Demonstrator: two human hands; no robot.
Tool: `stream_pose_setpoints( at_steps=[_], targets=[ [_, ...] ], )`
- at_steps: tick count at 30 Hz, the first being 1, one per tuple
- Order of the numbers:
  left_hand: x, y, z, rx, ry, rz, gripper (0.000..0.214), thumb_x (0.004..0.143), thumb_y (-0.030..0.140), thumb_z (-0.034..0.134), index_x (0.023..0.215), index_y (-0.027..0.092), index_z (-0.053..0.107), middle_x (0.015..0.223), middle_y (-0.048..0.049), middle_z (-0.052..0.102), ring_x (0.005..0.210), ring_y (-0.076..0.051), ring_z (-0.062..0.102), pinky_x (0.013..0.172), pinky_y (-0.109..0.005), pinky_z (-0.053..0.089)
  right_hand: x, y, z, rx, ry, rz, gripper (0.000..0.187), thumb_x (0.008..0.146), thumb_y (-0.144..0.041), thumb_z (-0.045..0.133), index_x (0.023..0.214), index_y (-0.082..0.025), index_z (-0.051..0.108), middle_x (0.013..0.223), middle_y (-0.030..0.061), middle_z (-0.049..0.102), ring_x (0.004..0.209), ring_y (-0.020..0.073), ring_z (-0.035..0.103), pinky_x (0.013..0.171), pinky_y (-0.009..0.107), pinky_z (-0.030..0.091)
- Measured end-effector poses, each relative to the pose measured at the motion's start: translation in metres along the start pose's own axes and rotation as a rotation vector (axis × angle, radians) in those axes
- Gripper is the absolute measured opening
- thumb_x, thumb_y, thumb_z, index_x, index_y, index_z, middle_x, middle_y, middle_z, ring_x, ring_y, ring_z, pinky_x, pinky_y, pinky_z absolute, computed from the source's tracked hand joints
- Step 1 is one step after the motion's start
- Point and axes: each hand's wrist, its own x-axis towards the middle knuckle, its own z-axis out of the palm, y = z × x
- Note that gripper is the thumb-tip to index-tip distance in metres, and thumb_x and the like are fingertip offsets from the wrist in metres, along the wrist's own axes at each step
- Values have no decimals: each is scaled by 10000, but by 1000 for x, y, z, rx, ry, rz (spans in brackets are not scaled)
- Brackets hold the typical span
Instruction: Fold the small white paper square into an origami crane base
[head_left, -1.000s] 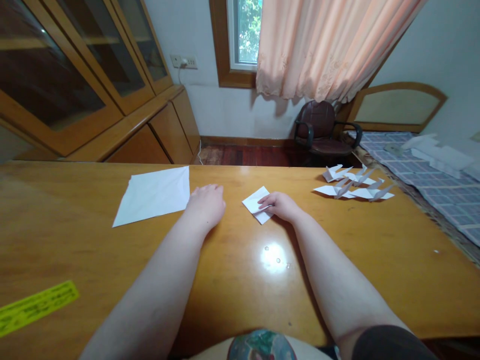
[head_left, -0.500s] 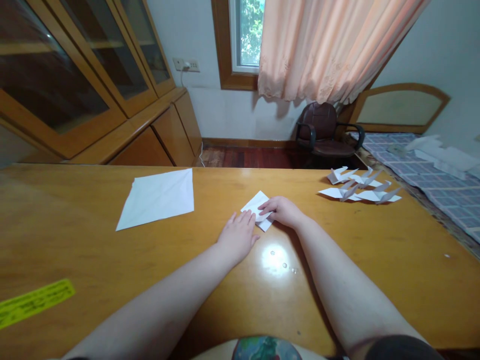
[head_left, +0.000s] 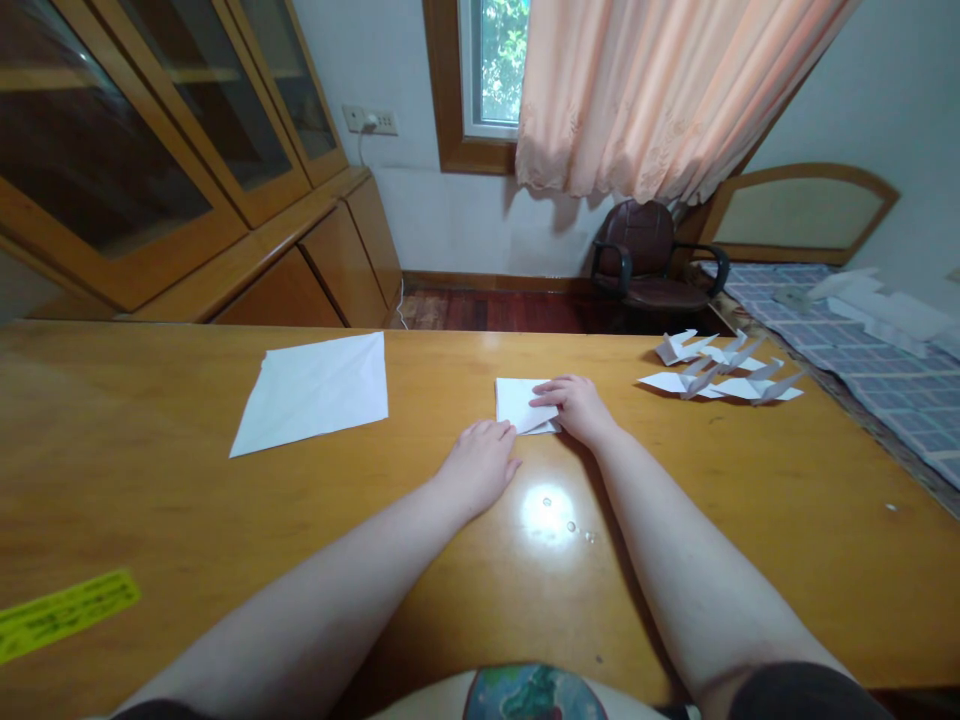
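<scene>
A small white folded paper (head_left: pixel 515 402) lies nearly square to me on the wooden table, its layers slightly parted along the lower right edge. My right hand (head_left: pixel 581 408) grips its right side, the fingers on top and the thumb hidden. At the lower left corner, my left hand (head_left: pixel 480 465) rests palm down with its fingertips touching the paper and its thumb apart.
On the left of the table (head_left: pixel 315 560) lies a larger white sheet (head_left: pixel 315 395). Several white paper cranes (head_left: pixel 679 383) stand at the far right. A yellow label strip (head_left: pixel 67 612) is at the near left. Beyond the table is a brown armchair (head_left: pixel 645 250).
The folded paper has turned from a diamond position to nearly square. My right hand has moved slightly up and right with it, while my left hand has barely shifted.
</scene>
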Motion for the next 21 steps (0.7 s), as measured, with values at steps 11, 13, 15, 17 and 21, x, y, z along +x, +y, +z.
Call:
stream_pose_setpoints(
  at_steps=[11, 13, 15, 17, 21],
  targets=[
    [-9, 12, 2, 82, -62, -24, 434, 912, 254, 521, 1332, 148, 497, 1339, -162, 572, 1251, -287, 505, 1126, -526, 271, 1, -2, -6, 232, -145, -87, 404, 608, 15, 589, 835, -254, 787, 1003, 35, 752, 934, 208, 679, 893, 362, 497],
    [-12, 17, 0, 107, -48, -31, 386, 917, 222, 493, 1294, 142, 518, 1353, -169, 560, 1263, -295, 493, 1129, -555, 247, 1, -3, -7, 243, -146, -61, 403, 605, 14, 589, 826, -258, 787, 999, 31, 753, 932, 209, 681, 898, 366, 501],
    [-13, 18, -1, 114, -24, -84, 292, 919, 223, 473, 1176, 129, 576, 1221, -173, 637, 1163, -291, 564, 1108, -532, 288, 1, -4, -7, 251, -148, -38, 404, 596, 17, 590, 813, -260, 788, 990, 29, 754, 929, 211, 682, 897, 368, 505],
    [-11, 15, -2, 96, 7, -155, 219, 917, 216, 461, 1069, 137, 598, 1003, -135, 694, 996, -265, 631, 1056, -479, 362, 1, -3, -7, 262, -147, -24, 403, 593, 18, 586, 805, -259, 788, 982, 30, 755, 928, 212, 682, 895, 369, 508],
    [-1, -5, -3, 34, 102, -213, 237, 891, 265, 525, 1096, 160, 580, 1084, -119, 674, 1055, -271, 601, 1042, -466, 375, 1, -1, -6, 287, -140, -13, 396, 601, 11, 578, 809, -252, 788, 987, 36, 754, 938, 212, 680, 910, 374, 505]
  ],
)
